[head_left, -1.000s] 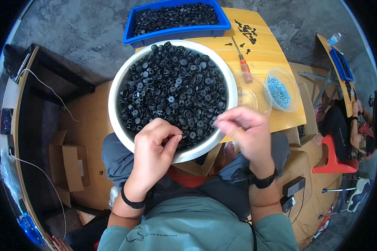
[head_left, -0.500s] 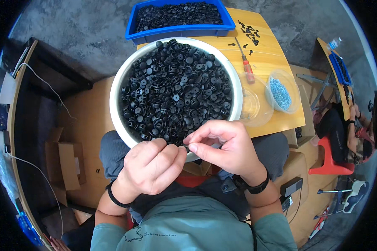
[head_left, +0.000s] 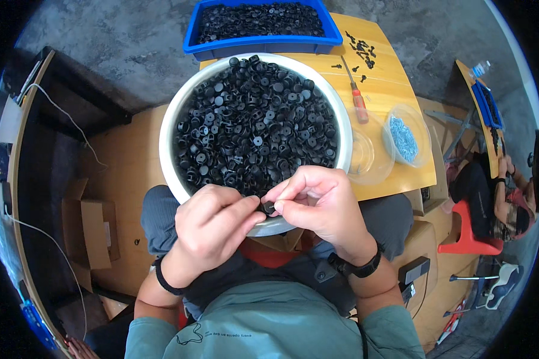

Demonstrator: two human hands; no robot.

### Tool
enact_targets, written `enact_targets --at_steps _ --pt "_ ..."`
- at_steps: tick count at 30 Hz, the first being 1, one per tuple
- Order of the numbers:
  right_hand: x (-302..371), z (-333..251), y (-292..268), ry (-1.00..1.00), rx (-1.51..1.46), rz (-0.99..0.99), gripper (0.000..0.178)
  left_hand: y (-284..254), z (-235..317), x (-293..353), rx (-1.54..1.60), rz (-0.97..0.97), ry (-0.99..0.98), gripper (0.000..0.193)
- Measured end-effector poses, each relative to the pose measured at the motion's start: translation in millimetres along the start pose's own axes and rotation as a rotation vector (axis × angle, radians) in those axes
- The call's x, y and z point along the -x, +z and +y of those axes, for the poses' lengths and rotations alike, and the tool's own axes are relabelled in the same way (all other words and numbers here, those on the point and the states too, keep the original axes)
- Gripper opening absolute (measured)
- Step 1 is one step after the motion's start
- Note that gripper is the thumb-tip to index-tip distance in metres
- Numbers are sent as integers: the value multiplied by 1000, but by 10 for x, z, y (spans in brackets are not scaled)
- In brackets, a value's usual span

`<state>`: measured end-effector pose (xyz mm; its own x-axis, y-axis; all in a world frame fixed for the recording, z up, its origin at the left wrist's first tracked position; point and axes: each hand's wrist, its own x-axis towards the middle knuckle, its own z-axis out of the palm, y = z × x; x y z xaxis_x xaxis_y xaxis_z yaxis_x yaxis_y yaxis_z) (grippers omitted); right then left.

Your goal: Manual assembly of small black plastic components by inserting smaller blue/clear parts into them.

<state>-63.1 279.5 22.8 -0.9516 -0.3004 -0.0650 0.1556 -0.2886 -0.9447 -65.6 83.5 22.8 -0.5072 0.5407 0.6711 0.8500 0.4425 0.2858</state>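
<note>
Seen from the head camera, a worker's left hand (head_left: pixel 212 230) and right hand (head_left: pixel 317 203) meet at the near rim of a white bowl (head_left: pixel 172 119) heaped with black plastic parts, fingertips of both pinched together on one small black part (head_left: pixel 269 207). A red-handled screwdriver (head_left: pixel 358 102) lies on the wooden tabletop (head_left: pixel 395 66) beyond the bowl.

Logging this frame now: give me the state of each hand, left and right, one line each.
Left hand: fingers curled, pinching the small black part over the white basin's rim.
Right hand: fingertips closed on the same small black part.
</note>
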Motion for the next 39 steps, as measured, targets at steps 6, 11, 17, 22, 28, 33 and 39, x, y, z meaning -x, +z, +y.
enact_targets --at_steps 6,11,17,22,28,33,39 --pt "32 55 -10 4 -107 -3 6 82 184 56 358 136 -478 25" --pt "82 50 33 -42 -89 4 6 112 233 73 394 192 -510 23" --pt "130 73 54 -38 -77 9 7 127 320 75 391 199 -490 24" --pt "123 97 12 -115 -7 -38 13 118 326 108 633 214 -654 22" --pt "10 -148 -143 -345 427 276 25 98 246 145 1277 406 -911 23" --pt "77 -236 -285 -298 970 135 17 56 176 149 1276 400 -914 22" --pt "28 -83 -211 -401 1185 101 19 75 206 199 1231 362 -906 24"
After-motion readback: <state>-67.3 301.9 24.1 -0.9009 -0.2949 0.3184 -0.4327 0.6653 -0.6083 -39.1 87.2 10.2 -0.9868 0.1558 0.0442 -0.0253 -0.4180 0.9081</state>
